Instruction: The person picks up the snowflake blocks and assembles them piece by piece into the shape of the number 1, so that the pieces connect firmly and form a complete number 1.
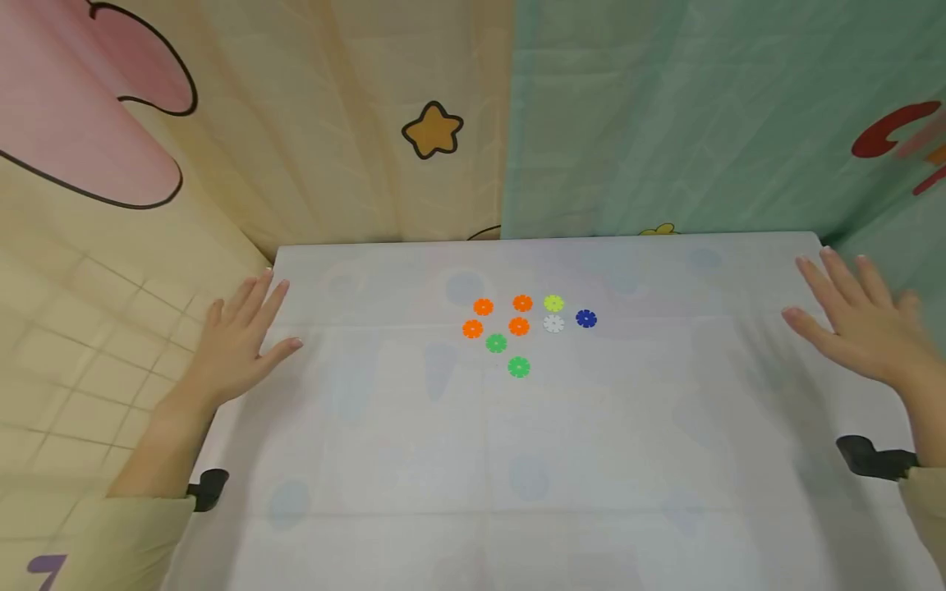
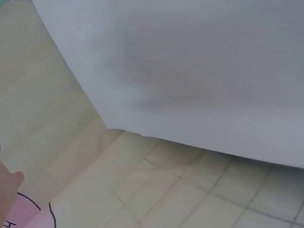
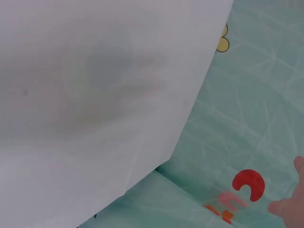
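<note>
My left hand hovers over the left edge of the table, fingers spread and holding nothing. Over the right edge, my right hand is likewise spread with nothing in it. Far from both hands, several small notched discs lie flat on the table: orange ones, such as this orange disc, two green, including a green disc, one yellow-green disc, one white disc and one dark blue disc. Only part of each hand enters its wrist view, as with the left hand and right hand.
A white cloth with faint shapes covers the table. Behind it hangs a beige and green curtain with cartoon prints, and it continues along both sides. A black strap piece sits at the left wrist, another black strap piece at the right.
</note>
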A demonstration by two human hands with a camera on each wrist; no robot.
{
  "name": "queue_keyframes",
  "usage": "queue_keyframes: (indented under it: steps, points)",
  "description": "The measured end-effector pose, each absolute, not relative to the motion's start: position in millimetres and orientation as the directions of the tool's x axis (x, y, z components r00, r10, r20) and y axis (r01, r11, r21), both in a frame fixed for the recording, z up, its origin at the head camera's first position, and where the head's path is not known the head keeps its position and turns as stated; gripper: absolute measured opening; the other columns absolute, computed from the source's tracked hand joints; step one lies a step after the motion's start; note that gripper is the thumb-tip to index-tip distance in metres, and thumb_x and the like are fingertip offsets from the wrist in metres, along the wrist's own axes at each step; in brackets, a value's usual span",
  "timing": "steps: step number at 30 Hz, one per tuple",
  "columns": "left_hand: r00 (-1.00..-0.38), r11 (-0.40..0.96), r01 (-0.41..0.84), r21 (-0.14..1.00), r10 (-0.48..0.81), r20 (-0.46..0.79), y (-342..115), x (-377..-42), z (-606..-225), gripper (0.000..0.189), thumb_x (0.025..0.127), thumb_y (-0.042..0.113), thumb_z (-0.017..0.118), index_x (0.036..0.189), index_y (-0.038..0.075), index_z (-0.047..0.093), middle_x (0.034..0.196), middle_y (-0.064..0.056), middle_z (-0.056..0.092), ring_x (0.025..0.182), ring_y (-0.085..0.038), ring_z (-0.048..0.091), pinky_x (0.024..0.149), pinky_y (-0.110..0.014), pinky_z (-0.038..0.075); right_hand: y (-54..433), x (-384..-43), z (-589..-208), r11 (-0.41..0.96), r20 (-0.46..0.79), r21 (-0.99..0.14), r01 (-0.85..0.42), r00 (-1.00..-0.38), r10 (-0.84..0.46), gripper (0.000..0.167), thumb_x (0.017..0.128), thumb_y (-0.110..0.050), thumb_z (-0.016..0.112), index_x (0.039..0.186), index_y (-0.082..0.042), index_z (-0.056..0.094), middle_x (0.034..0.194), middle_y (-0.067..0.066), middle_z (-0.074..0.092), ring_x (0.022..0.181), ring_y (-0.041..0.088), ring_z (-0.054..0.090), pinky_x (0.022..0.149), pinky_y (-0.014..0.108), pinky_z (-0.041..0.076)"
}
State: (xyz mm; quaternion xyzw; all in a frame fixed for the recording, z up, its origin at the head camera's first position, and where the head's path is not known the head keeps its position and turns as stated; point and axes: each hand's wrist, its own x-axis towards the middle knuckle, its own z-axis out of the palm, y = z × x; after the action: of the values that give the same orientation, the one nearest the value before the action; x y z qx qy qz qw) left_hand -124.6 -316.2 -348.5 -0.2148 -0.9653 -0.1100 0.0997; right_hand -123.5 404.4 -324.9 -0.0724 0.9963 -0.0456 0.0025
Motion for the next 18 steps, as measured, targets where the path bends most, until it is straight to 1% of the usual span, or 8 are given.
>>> queue_keyframes:
  steps: [3,5,7,8,11,12,15,18]
  points:
    - [-0.858,0.852,0.488,0.19,0.429,0.281,-309.4,-130.3,-350.4,0.074,0.092,0.046,0.052,0.148,0.009,0.023,0.149,-0.02,0.025,0.134,-0.04,0.025,0.101,-0.063,0.017,401.2,-128.1,-325.9,0.973,0.052,-0.12,-0.195,-0.98,-0.19,0.078,0.094,-0.045,0.047,0.15,-0.013,0.003,0.154,0.018,-0.007,0.136,0.046,-0.012,0.086,0.081,0.0]
    - [-0.843,0.832,0.516,0.205,0.45,0.296,-303.4,-134.2,-351.8,0.073,0.09,0.042,0.057,0.146,0.005,0.027,0.143,-0.023,0.034,0.128,-0.043,0.034,0.1,-0.059,0.025,397.9,-131.9,-326.7,0.956,0.088,-0.175,-0.236,-0.971,-0.224,0.077,0.093,-0.04,0.052,0.15,-0.009,0.011,0.153,0.023,0.003,0.136,0.048,-0.002,0.086,0.081,0.005]
    - [-0.84,0.815,0.528,0.237,0.462,0.283,-296.1,-137.9,-353.4,0.073,0.089,0.036,0.061,0.144,0.002,0.029,0.14,-0.025,0.038,0.125,-0.044,0.038,0.1,-0.056,0.029,393.8,-135.8,-327.9,0.915,0.141,-0.261,-0.307,-0.95,-0.279,0.071,0.091,-0.03,0.056,0.147,-0.003,0.021,0.148,0.028,0.018,0.136,0.047,0.01,0.096,0.074,0.01]
    - [-0.846,0.81,0.525,0.261,0.463,0.266,-291.6,-139.2,-353.5,0.074,0.088,0.033,0.063,0.144,0.001,0.028,0.14,-0.025,0.038,0.125,-0.043,0.038,0.101,-0.054,0.029,391.4,-137.7,-328.1,0.891,0.157,-0.307,-0.335,-0.941,-0.3,0.069,0.09,-0.026,0.059,0.145,-0.001,0.025,0.146,0.029,0.023,0.137,0.041,0.014,0.101,0.068,0.012]
    - [-0.863,0.801,0.505,0.321,0.456,0.218,-277.0,-143.7,-354.6,0.078,0.082,0.026,0.072,0.144,0.002,0.031,0.14,-0.022,0.04,0.126,-0.041,0.038,0.102,-0.053,0.028,381.8,-142.4,-326.8,0.826,0.125,-0.445,-0.346,-0.937,-0.325,0.065,0.09,-0.019,0.061,0.143,0.0,0.03,0.142,0.03,0.03,0.135,0.04,0.022,0.107,0.059,0.014]
    - [-0.865,0.797,0.502,0.335,0.458,0.206,-272.3,-145.6,-355.1,0.079,0.08,0.025,0.074,0.143,0.002,0.032,0.14,-0.021,0.041,0.126,-0.04,0.038,0.102,-0.052,0.028,377.6,-143.6,-326.1,0.813,0.109,-0.478,-0.333,-0.941,-0.322,0.064,0.089,-0.018,0.062,0.142,0.001,0.031,0.14,0.03,0.032,0.133,0.04,0.025,0.105,0.058,0.018]
    - [-0.868,0.785,0.496,0.371,0.462,0.183,-259.2,-151.8,-357.6,0.079,0.077,0.025,0.077,0.141,0.005,0.037,0.137,-0.019,0.044,0.125,-0.039,0.04,0.102,-0.052,0.029,363.5,-149.1,-323.9,0.802,0.022,-0.546,-0.242,-0.961,-0.275,0.064,0.09,-0.021,0.062,0.143,-0.002,0.031,0.141,0.027,0.032,0.124,0.046,0.03,0.092,0.069,0.025]
    - [-0.877,0.755,0.475,0.452,0.45,0.169,-246.0,-158.3,-362.7,0.071,0.079,0.024,0.076,0.138,0.006,0.042,0.136,-0.018,0.046,0.125,-0.037,0.039,0.101,-0.053,0.029,348.4,-156.1,-325.4,0.784,-0.003,-0.586,-0.206,-0.967,-0.256,0.061,0.09,-0.023,0.063,0.141,-0.003,0.035,0.14,0.023,0.036,0.117,0.04,0.036,0.087,0.065,0.031]
